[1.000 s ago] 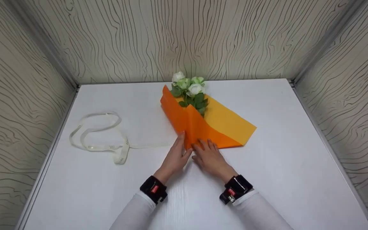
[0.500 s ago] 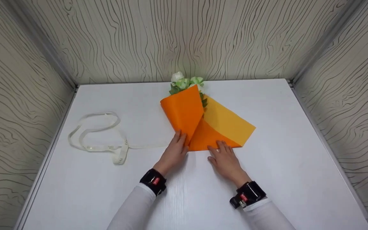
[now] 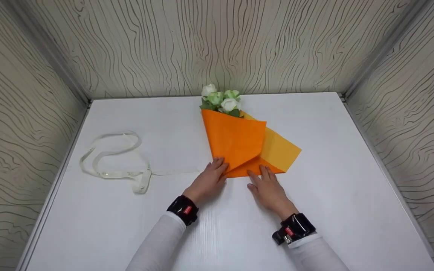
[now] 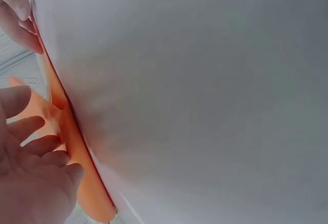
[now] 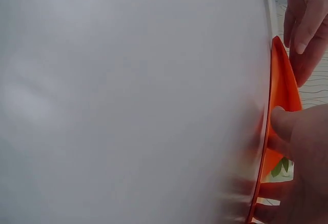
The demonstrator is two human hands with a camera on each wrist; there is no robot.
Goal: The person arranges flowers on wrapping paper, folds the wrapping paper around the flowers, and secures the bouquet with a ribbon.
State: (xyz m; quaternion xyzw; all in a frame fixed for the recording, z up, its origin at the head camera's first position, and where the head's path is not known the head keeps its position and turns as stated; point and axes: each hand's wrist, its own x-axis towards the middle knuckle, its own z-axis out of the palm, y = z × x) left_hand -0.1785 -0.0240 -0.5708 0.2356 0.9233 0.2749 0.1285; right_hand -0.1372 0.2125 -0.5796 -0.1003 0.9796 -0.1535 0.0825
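Note:
White and pale green roses (image 3: pixel 222 98) with green leaves stick out at the top of an orange wrapping paper (image 3: pixel 234 133). The paper's left side is folded across the stems, which are hidden. Its paler yellow-orange inner side (image 3: pixel 280 148) shows at the right. My left hand (image 3: pixel 208 180) rests with extended fingers on the lower left of the fold; in the left wrist view these fingers (image 4: pixel 38 144) lie against the paper. My right hand (image 3: pixel 269 190) touches the paper's bottom edge with spread fingertips, and the right wrist view shows its thumb (image 5: pixel 282 124) at that edge.
A loosely looped cream ribbon (image 3: pixel 117 174) with printed letters lies on the white table (image 3: pixel 352 203) to the left, one thin end stretching toward my left hand. Wood-patterned panels (image 3: pixel 217 45) stand behind the table and on both sides.
The orange paper's left flap has swung over to the right and now lies flatter across the stems. My right hand has shifted right along the bottom edge; my left hand follows the fold slightly rightward.

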